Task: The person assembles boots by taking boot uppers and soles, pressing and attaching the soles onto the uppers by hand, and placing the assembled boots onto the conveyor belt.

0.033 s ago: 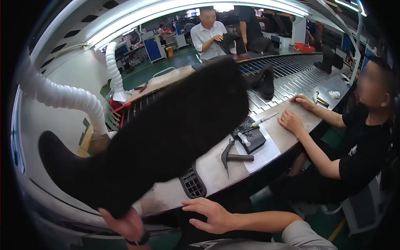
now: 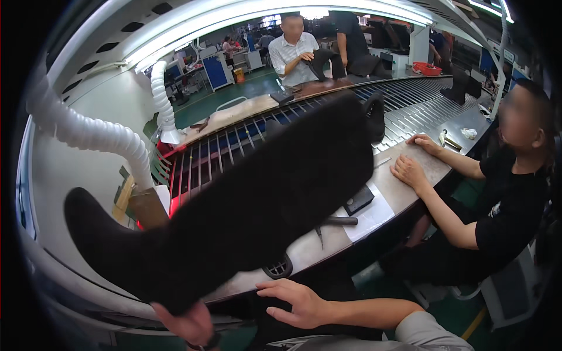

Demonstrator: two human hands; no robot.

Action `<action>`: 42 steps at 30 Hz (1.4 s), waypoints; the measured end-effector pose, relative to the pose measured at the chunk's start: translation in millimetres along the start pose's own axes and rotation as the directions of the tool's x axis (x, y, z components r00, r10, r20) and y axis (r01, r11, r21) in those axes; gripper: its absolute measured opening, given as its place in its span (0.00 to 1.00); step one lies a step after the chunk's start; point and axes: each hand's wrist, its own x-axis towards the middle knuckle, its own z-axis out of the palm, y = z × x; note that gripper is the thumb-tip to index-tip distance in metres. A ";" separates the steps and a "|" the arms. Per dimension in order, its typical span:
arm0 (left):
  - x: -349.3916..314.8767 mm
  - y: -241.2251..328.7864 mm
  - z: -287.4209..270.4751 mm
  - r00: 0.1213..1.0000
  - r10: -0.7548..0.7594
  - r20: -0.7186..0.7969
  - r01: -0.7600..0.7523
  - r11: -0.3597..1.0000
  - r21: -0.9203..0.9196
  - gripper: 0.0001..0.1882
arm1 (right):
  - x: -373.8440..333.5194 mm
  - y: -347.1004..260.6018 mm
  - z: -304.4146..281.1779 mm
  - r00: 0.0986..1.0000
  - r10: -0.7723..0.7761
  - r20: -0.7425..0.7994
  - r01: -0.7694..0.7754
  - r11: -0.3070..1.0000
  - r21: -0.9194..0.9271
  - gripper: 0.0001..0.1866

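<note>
Black and fuzzy, a tall boot (image 2: 246,205) fills the middle of the view, held up off the counter (image 2: 410,175) and lying slanted, its toe low and far out to the left of the left hand (image 2: 184,322), its open shaft high and away to the right. The left hand sits under the boot's heel end at the bottom edge, its fingers closed against the underside of the boot; only part of the hand shows, so how far the fingers wrap round cannot be told. The right hand (image 2: 295,301) hovers just right of the left one, below the boot, palm down with fingers spread apart and holding nothing; whether its fingertips touch the boot cannot be told.

Beyond the right hand, on the grey counter, lie a small round black grille (image 2: 278,269), a hammer (image 2: 339,221), a sheet of white paper (image 2: 372,216) and a flat black block (image 2: 358,200) on that paper. Further up from both hands runs a slatted conveyor (image 2: 234,146), curving away to the right, with other dark boots (image 2: 374,114) standing on it. A white ribbed hose (image 2: 93,137) arches over the left side, above the boot's toe.

To the right of the right hand, a seated person in a black shirt (image 2: 503,216) rests both hands flat on the counter. Far behind the conveyor, a person in a pale striped shirt (image 2: 293,55) holds a dark piece.
</note>
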 end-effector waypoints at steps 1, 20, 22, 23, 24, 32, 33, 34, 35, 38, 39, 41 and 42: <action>-19.3 -0.9 -25.7 0.991 -0.134 0.007 0.135 0.988 -0.074 0.47 | -4.9 -2.8 4.5 0.995 0.092 0.038 -0.094 0.995 0.045 0.21; -64.1 -115.3 -7.4 0.521 -0.823 0.227 0.613 0.545 0.572 0.48 | -144.7 90.1 -21.9 0.671 0.700 0.243 -0.372 0.035 0.928 0.28; -71.6 -120.4 7.6 0.612 -0.702 0.364 0.308 0.636 0.708 0.47 | -146.0 101.4 -24.6 0.696 0.555 0.455 -0.393 -0.237 0.889 0.28; -74.6 -118.2 15.4 0.615 -0.704 0.355 0.311 0.630 0.711 0.47 | -141.3 107.4 -24.8 0.694 0.475 0.541 -0.417 -0.347 0.840 0.29; -78.8 -114.8 23.6 0.655 -0.664 0.361 0.378 0.702 0.604 0.46 | -139.7 109.6 -26.0 0.678 0.416 0.606 -0.451 -0.416 0.790 0.29; -105.4 -151.4 26.3 0.595 -0.687 0.418 0.313 0.676 0.667 0.37 | -140.8 99.2 -27.9 0.548 0.837 -0.011 -0.641 0.428 0.638 0.28; -105.8 -147.7 29.0 0.596 -0.698 0.397 0.330 0.664 0.671 0.37 | -124.5 62.9 -46.4 0.757 0.637 -0.149 -0.603 0.768 0.215 0.27; -107.3 -146.5 33.9 0.589 -0.724 0.359 0.353 0.630 0.692 0.37 | -124.3 57.6 -55.6 0.736 0.665 -0.125 -0.627 0.740 0.241 0.27; -102.5 -152.7 36.4 0.585 -0.673 0.453 0.284 0.693 0.663 0.39 | -117.7 66.9 -64.5 0.850 0.475 -0.228 -0.517 0.836 -0.185 0.26; -111.8 -160.2 34.4 0.565 -0.611 0.555 0.251 0.768 0.590 0.42 | -117.5 76.6 -71.2 0.860 0.456 -0.228 -0.498 0.848 -0.182 0.25; -112.7 -163.2 35.4 0.570 -0.571 0.591 0.247 0.805 0.540 0.43 | -114.9 79.2 -73.4 0.781 0.605 -0.156 -0.565 0.790 0.237 0.25; -112.4 -164.8 35.0 0.547 -0.533 0.645 0.149 0.821 0.551 0.47 | -105.3 72.7 -82.8 0.767 0.619 -0.170 -0.574 0.780 0.251 0.26; -115.9 -164.6 34.9 0.544 -0.521 0.658 0.179 0.838 0.516 0.50 | -102.3 64.8 -85.3 0.752 0.631 -0.189 -0.581 0.771 0.262 0.27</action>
